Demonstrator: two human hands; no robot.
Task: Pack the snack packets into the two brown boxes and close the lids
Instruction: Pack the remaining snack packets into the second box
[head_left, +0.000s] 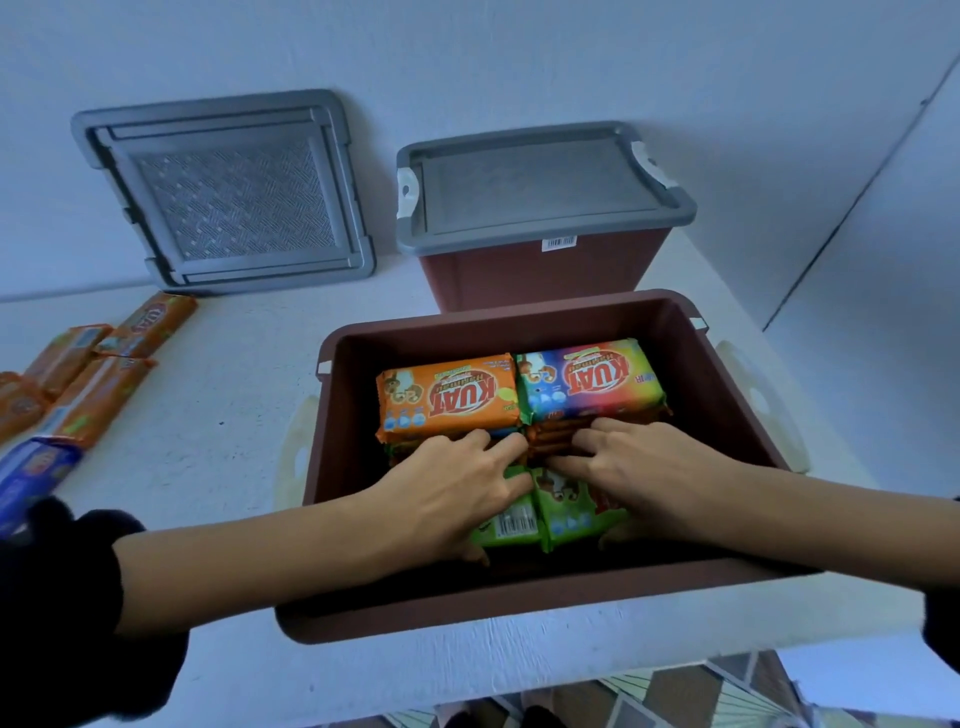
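Observation:
An open brown box (519, 608) stands at the table's near edge with several snack packets inside. An orange packet (447, 397) and a multicoloured packet (592, 379) lie on top at the back. Both hands reach into the box. My left hand (447, 488) and my right hand (639, 473) lie side by side on a green packet (563, 512) at the front, thumbs at its near edge, fingertips against the back stacks. A second brown box (540, 275) stands behind, its grey lid (540, 182) on.
A loose grey lid (223, 192) leans against the wall at the back left. Several orange packets (98, 379) and a blue packet (31, 467) lie on the white table (208, 415) at the left. The table's near edge is just below the open box.

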